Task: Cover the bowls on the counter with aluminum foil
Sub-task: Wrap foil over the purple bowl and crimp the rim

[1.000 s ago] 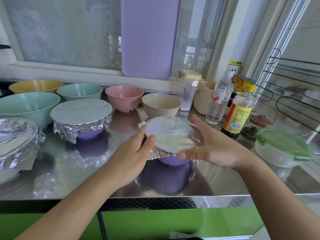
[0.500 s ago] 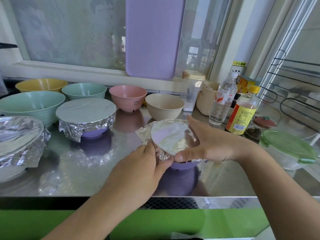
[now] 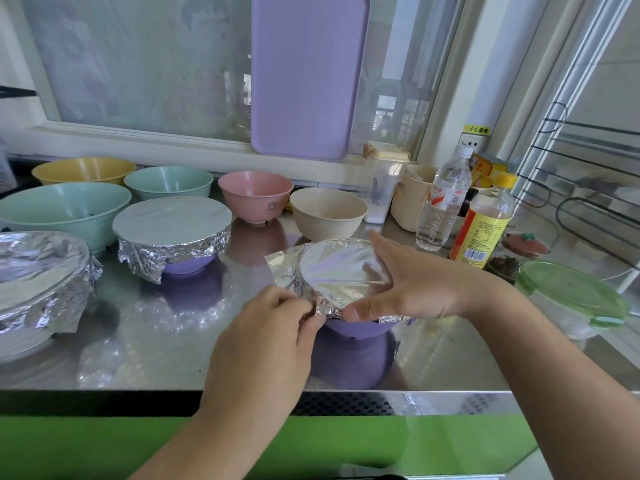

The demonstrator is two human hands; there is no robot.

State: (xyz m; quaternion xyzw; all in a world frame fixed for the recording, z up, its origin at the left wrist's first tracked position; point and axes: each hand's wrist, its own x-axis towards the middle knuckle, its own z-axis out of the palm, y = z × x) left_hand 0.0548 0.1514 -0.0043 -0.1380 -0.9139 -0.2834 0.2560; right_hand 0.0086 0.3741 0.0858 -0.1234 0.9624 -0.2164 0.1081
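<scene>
Both forearms (image 3: pixel 221 420) bare – no sleeves, no jewellery visible.

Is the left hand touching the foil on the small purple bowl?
Touching. Head view: left hand fingers pinch the crumpled foil edge at the bowl rim.

Behind your work you've got a purple cutting board (image 3: pixel 309 74) leaning upright on the window, a clear water bottle (image 3: pixel 444 199) beside a yellow-capped bottle (image 3: pixel 484 221), and a green-lidded container (image 3: pixel 575 295) off right on the surface (image 3: pixel 173 348).
</scene>
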